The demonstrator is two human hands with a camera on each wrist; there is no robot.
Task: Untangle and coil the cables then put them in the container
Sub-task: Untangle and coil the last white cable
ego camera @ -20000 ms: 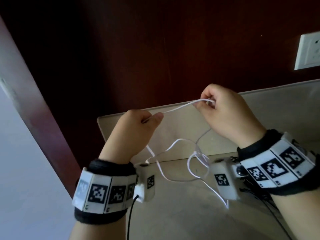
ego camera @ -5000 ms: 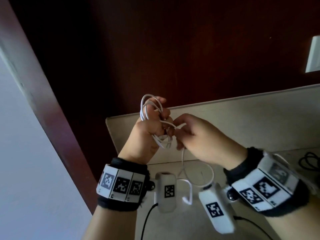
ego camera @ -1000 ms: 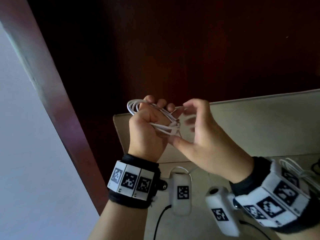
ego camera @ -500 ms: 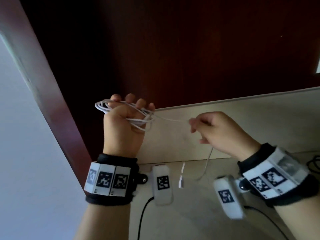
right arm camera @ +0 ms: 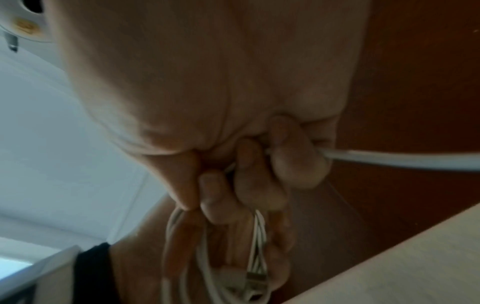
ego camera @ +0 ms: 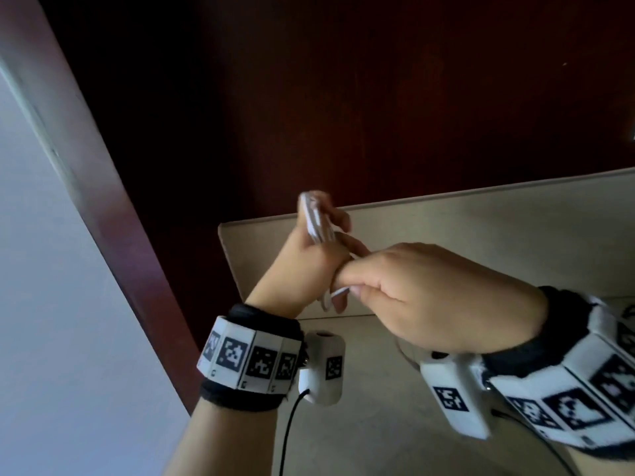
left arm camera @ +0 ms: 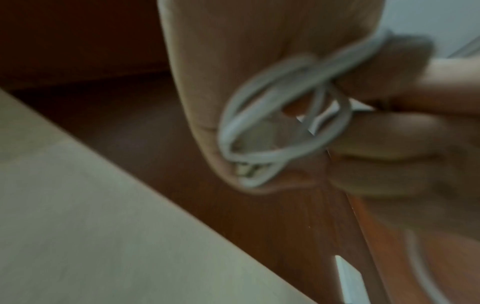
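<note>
**White cable coiled in both hands**

The thin white cable (ego camera: 314, 218), wound into several loops, sits mid-frame, gripped in the left hand (ego camera: 302, 266). The right hand (ego camera: 422, 297) pinches a strand of it. Only the wrist views show a metal connector tip (right arm camera: 255, 276) tucked among the loops, blurred in the left one

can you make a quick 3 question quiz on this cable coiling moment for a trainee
1. True or false: the white cable already lies inside a container.
2. Which hand carries the coiled loops? A) left hand B) right hand C) neither
3. Fill in: the right hand pinches a strand of the ____ beside the left hand.

Key
1. False. The cable is held in the air above the beige counter.
2. A. The loops are wound round the left hand's fingers.
3. white cable
</note>
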